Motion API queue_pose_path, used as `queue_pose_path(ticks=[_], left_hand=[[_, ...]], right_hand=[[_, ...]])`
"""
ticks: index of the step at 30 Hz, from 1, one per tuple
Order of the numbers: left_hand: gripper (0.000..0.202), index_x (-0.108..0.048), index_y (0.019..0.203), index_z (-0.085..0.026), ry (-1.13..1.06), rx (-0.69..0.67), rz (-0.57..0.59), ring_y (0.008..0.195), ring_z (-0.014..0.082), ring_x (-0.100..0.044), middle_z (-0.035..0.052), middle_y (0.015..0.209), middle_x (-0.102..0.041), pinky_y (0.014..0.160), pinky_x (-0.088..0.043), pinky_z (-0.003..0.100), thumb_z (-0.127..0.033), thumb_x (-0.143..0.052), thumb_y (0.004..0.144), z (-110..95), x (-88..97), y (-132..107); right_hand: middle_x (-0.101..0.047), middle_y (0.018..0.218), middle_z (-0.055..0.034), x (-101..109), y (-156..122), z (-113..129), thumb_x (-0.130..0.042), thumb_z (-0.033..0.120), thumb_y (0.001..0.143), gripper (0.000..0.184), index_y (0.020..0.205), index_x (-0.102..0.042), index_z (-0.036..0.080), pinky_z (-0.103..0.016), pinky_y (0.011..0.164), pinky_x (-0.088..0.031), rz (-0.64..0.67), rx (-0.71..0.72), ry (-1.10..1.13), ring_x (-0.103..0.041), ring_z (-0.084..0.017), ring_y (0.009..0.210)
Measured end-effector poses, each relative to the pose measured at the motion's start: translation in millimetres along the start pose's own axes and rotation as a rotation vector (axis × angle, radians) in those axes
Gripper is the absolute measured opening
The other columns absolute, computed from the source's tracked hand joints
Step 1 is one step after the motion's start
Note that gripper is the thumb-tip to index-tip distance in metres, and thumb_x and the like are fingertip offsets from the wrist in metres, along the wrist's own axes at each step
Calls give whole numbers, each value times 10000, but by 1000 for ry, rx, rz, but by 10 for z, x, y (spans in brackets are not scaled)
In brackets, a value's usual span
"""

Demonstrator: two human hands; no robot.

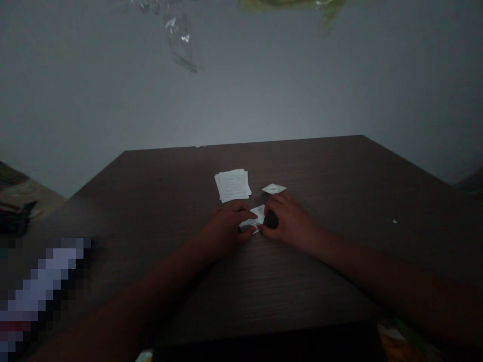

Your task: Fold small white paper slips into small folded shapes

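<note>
My left hand (226, 230): fingers pressed flat on the folded white paper (258, 213);
My right hand (289, 222): fingertips pinching its far edge, evenly;
Beside: stack of paper slips (233, 185), small folded paper (273, 189);
Under: dark wood table (339, 171)

Printed lines on the stack of white paper slips (233, 185) show, but they are too small and dim to read
</note>
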State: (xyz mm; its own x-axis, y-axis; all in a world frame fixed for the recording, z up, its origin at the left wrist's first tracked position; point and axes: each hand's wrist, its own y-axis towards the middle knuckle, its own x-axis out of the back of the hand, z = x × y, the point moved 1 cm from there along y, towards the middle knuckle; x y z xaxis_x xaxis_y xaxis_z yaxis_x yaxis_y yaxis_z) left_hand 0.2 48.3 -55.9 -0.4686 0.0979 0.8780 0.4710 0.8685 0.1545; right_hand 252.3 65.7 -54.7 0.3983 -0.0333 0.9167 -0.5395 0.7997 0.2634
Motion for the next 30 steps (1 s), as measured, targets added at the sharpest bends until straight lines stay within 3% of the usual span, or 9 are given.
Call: queue_pose_path(ticks=[3, 9, 15, 21, 30], left_hand=[[298, -942, 1308, -350, -6, 1, -7, 1342, 370, -845, 72, 1411, -876, 1224, -664, 557, -257, -917, 1027, -4, 10, 2], [300, -936, 1365, -294, 22, -3, 32, 1381, 390, -818, 108, 1459, -857, 1251, -635, 621, -241, -885, 1074, -27, 21, 0], [302, -926, 1381, -300, 29, -20, 22, 1369, 346, -816, 98, 1465, -863, 1259, -640, 571, -255, -912, 1083, 15, -13, 8], [296, -921, 1404, -276, 34, 0, 64, 1399, 371, -809, 124, 1476, -842, 1268, -633, 620, -274, -894, 1109, -24, 27, 22], [317, -923, 1426, -297, 47, -1, 54, 1395, 355, -811, 100, 1493, -845, 1264, -636, 566, -260, -865, 1117, -56, 21, 0]], right_hand=[[-842, 1255, -123, 16, -1, 39, -934, 361, 1042, 178, 1082, -786, 272, -520, 1070, -658, 14, -15, 33, -796, -379, 1271], [-839, 1174, -112, 27, 131, -61, -924, 274, 1021, 187, 962, -747, 262, -474, 1037, -644, -15, -112, 24, -799, -344, 1165], [-806, 1032, -70, -25, 243, -202, -881, 233, 1000, 218, 888, -698, 269, -422, 930, -594, -83, -158, 78, -764, -296, 1007], [-783, 990, -60, -51, 255, -207, -857, 174, 999, 257, 855, -662, 262, -391, 894, -543, -89, -179, 102, -734, -273, 983], [-801, 1042, -71, -46, 59, -82, -914, 272, 1023, 224, 936, -708, 260, -400, 890, -538, -4, -44, 107, -742, -294, 1036]])
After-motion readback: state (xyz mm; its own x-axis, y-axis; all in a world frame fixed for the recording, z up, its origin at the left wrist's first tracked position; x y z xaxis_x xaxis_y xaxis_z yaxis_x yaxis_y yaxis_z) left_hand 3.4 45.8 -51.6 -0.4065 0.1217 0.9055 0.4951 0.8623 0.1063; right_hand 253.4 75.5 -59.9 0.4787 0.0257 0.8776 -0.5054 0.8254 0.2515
